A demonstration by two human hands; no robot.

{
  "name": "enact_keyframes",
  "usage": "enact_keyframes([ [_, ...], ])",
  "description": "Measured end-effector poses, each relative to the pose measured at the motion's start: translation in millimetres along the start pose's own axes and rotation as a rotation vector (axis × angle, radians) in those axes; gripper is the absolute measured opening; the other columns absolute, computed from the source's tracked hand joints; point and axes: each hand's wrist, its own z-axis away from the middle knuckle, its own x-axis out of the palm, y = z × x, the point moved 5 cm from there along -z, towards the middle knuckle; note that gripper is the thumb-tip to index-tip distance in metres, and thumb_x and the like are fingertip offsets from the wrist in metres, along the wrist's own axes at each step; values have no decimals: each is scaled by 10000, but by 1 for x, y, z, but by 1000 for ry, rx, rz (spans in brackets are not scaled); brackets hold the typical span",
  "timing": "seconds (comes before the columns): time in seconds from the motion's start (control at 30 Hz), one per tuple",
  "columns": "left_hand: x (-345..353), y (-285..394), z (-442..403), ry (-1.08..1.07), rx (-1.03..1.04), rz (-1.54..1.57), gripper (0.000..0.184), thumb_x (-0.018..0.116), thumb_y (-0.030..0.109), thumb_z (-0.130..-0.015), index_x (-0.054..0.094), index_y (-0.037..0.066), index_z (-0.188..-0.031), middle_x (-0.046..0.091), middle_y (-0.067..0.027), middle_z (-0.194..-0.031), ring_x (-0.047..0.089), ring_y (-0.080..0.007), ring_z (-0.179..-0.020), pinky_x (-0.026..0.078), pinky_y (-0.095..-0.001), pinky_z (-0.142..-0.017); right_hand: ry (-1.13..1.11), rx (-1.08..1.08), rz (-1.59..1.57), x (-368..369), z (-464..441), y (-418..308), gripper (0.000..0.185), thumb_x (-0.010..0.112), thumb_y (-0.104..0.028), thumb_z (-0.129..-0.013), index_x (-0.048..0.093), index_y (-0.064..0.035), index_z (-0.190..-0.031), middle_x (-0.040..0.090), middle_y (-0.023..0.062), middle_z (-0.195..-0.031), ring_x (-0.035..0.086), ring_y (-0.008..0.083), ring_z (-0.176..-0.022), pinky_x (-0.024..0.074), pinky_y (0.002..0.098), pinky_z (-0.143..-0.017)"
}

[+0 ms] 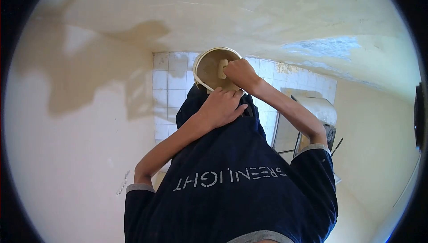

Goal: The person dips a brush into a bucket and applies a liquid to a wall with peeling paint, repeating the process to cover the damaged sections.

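Observation:
A round pale bucket (199, 80) stands in front of my body, its mouth facing up at me. My left hand (221, 108) rests at its near rim with the fingers curled over the edge. Over the right side of the mouth, my right hand (242, 73) is closed around a pale, block-shaped tool (222, 69). The tool is inside the bucket, and the fist hides part of it. A greyish, wet-looking material (209, 67) coats the bucket's inner wall and bottom.
White tiles (161, 80) lie behind and around the bucket. A cream wall (214, 20) with a peeling bluish patch (323, 47) is ahead. Right of my legs stands an object with a pale curved top and dark frame (318, 109). Another wall (84, 154) runs along the left.

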Motion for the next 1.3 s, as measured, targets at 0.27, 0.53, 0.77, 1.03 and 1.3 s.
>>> enact_keyframes([
  [0.27, 4, 0, 0, -54, -13, -15, 439, 533, 345, -934, 569, -16, -1181, 652, -193, -997, 622, -309, -967, 461, -407, -884, 18, -65, -49, 24, -14, -6, 33, 669, -85, -726, 696, -74, -709, 679, 107, -694, 698, 250, -664, 534, 345, -543],
  [0.53, 4, -1, 3, -89, 22, -46, 400, 521, 309, -939, 580, -23, -1154, 664, -171, -993, 639, -269, -961, 463, -394, -847, -75, -69, 28, 42, -22, -6, 110, 663, -133, -759, 666, -40, -819, 677, 113, -755, 708, 244, -704, 533, 340, -545],
  [0.77, 6, 0, -1, -95, 32, -52, 393, 518, 290, -938, 577, -25, -1165, 663, -173, -1012, 641, -271, -971, 465, -392, -856, -57, -35, 52, 63, -23, -1, 60, 659, -107, -747, 706, -95, -711, 691, 89, -714, 705, 235, -686, 541, 343, -556],
  [1.03, 6, 0, -4, -152, -3, -14, 408, 516, 279, -937, 555, -35, -1195, 659, -192, -1042, 635, -294, -981, 462, -409, -898, -64, -50, 58, 65, -24, 2, 75, 653, -114, -753, 707, -104, -702, 688, 80, -695, 703, 227, -677, 534, 339, -550],
  [1.3, 10, 6, -5, -167, 2, 30, 415, 521, 267, -932, 535, -46, -1205, 653, -213, -1029, 630, -323, -972, 466, -417, -895, -36, -10, 27, 68, -15, 3, 74, 658, -113, -743, 696, -114, -679, 686, 72, -682, 700, 213, -663, 526, 330, -549],
])
